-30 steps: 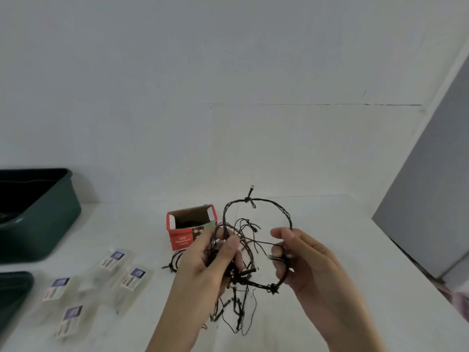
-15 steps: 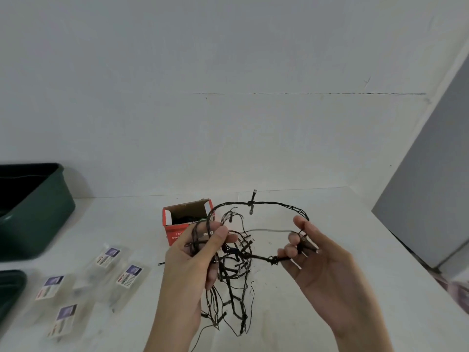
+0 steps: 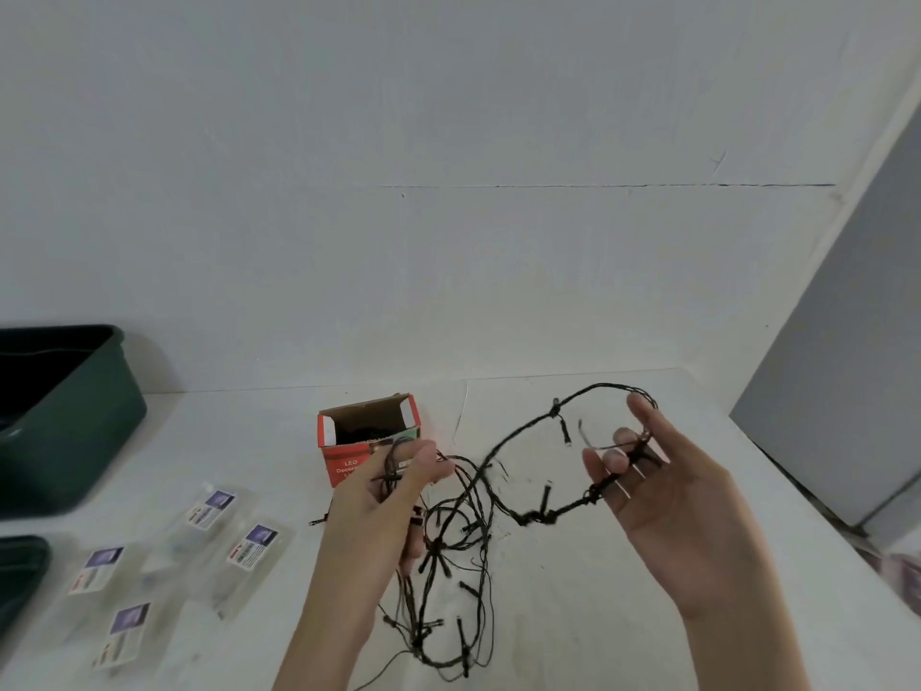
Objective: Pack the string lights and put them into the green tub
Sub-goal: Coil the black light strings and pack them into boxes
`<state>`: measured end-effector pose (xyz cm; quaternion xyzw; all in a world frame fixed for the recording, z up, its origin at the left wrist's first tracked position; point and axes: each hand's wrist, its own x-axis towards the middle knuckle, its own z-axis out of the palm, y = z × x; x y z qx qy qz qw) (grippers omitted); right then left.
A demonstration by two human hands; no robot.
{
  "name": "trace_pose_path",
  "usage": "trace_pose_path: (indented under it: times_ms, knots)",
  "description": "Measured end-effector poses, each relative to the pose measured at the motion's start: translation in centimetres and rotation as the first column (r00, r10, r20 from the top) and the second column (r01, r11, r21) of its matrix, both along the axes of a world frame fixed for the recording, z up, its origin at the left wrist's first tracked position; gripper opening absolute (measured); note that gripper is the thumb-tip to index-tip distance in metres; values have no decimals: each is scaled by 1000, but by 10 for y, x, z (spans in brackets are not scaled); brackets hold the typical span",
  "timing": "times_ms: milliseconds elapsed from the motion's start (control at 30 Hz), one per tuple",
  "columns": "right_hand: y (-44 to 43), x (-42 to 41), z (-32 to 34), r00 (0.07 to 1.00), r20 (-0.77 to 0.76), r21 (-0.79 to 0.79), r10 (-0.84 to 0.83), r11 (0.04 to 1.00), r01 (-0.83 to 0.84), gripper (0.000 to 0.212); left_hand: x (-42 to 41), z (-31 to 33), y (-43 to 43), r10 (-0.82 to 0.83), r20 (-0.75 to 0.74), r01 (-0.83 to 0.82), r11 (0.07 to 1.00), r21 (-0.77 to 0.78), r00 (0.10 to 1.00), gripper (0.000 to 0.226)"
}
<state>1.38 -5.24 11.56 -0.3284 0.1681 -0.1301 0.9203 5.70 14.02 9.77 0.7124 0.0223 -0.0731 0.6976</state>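
**String lights [image 3: 531, 517] loose and spread out, packing barely begun**

Loops of the dark cord sag to the white table [image 3: 573, 615] at the bottom centre of the frame, tangled rather than coiled. Just above them, the left hand [image 3: 393, 491] grips a bunch of strands, its fingers curled round them and the thumb laid over the top. To the right of centre, the right hand [image 3: 663, 481] is turned palm up and mostly spread. Its fingertips are bent in on one stretch of the cord, which arches over the thumb and runs back down to the tangle. Between the two hands the cord hangs in a slack span.

In the lower left lie several clear labelled packets [image 3: 214, 511] (what they hold is too blurred to tell). A dark green piece [image 3: 20, 571] shows at the left edge; I cannot tell whether it is a lid.

Farther back, just behind the left hand, a small red carton [image 3: 369, 441] stands open at the top, with something dark inside. The green tub [image 3: 75, 421] sits at the far left against the wall, well apart from the lights, and its inside is in shadow.

As I judge it, nothing of this set is packed. The cord must be gathered into a tidy bundle, probably fitted into the carton, and then carried over to the tub.
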Motion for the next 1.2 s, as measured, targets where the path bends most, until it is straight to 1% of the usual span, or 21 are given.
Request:
trace_pose_path:
  times_ms: [67, 100, 200, 267, 333, 400, 433, 500, 533, 567, 600, 667, 733, 767, 833, 933, 1033, 1100, 1133, 1167, 1200]
  knots:
    - [-2, 1, 4, 999, 3, -79, 34, 996, -33, 19, 3, 0, 0, -27, 46, 21, 991, 129, 999, 16]
    - [-2, 1, 6, 998, 1, -140, 55, 989, -54, 21, 4, 2, -2, -46, 51, 39, 992, 122, 998, 19]
    - [1, 3, 10, 992, -4, -348, 127, 930, -121, 20, 6, 17, -7, -123, 19, 124, 991, -52, 992, 27]
    - [5, 5, 11, 981, -15, -497, 192, 850, -174, 24, 7, 31, -10, -234, 17, 234, 969, -78, 972, 26]
    - [9, 7, 12, 950, -25, -608, 312, 749, -262, 33, 9, 46, -12, -409, 36, 408, 913, 23, 912, 23]
    - [12, 9, 13, 887, -33, -671, 461, 647, -362, 41, 10, 59, -14, -570, 47, 558, 815, 159, 820, 22]
    - [13, 10, 12, 862, -33, -701, 506, 603, -381, 36, 11, 65, -16, -617, 54, 596, 777, 203, 785, 23]
    - [14, 13, 15, 858, -50, -765, 511, 533, -362, 10, 15, 72, -16, -645, 77, 613, 752, 241, 761, 21]
    - [12, 15, 16, 879, -65, -785, 473, 520, -338, 11, 16, 74, -14, -631, 92, 597, 765, 241, 771, 17]
    - [9, 17, 17, 908, -69, -785, 413, 539, -305, 16, 18, 74, -12, -610, 101, 577, 782, 237, 786, 12]
    - [5, 19, 20, 938, -63, -771, 341, 580, -263, 19, 20, 71, -8, -592, 106, 557, 795, 241, 799, 12]
    - [-5, 20, 27, 975, -17, -719, 223, 675, -167, 21, 21, 63, 1, -602, 98, 552, 777, 301, 793, 21]
    - [-16, 23, 36, 990, 28, -662, 140, 745, -86, 23, 20, 55, 8, -623, 75, 565, 748, 348, 779, 13]
    - [-20, 25, 40, 994, 42, -644, 103, 763, -52, 23, 20, 51, 10, -630, 57, 575, 738, 353, 774, 11]
    - [-29, 29, 44, 998, 56, -600, 41, 800, 1, 22, 20, 45, 14, -635, 30, 588, 730, 348, 772, 17]
    - [-43, 36, 45, 998, 60, -513, -27, 856, 54, 19, 24, 37, 21, -622, 4, 585, 739, 333, 783, 17]
    - [-56, 45, 36, 996, 20, -416, -87, 905, 88, 16, 30, 26, 33, -637, -62, 613, 705, 357, 768, 18]
    - [-61, 49, 29, 997, -35, -440, -71, 897, 49, 14, 31, 21, 38, -630, -74, 617, 718, 322, 773, 20]
    - [-62, 50, 26, 996, -73, -504, -48, 864, 5, 11, 32, 19, 38, -610, -65, 604, 755, 256, 790, 21]
    - [-61, 50, 23, 991, -129, -598, -26, 800, -57, 8, 32, 19, 36, -572, -53, 573, 806, 149, 818, 22]
    - [-59, 48, 21, 980, -200, -694, -18, 708, -129, 10, 33, 19, 34, -523, -42, 524, 851, 19, 851, 22]
